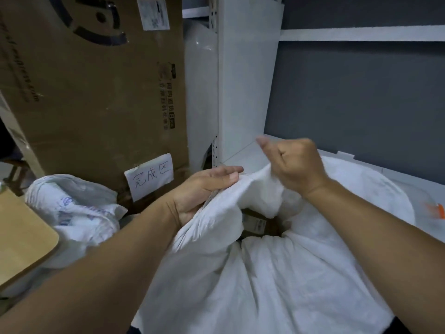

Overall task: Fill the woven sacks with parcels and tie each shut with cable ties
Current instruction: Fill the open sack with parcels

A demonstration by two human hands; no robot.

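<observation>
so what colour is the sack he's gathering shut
Plain white sack, best seen in the head view.

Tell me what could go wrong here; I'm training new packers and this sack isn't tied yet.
1. The sack mouth is only partly gathered: a parcel still shows through the gap, so the neck may close unevenly or snag on it.
2. The left hand grips one bunch of cloth, and the right hand another. If either slips, the gathers could spring open.
3. No cable tie is visible, so one hand may have to let go to fetch it.

Parcel storeroom: white metal shelving [245, 80], big cardboard carton [84, 92], handwritten zone sign [150, 178].
</observation>
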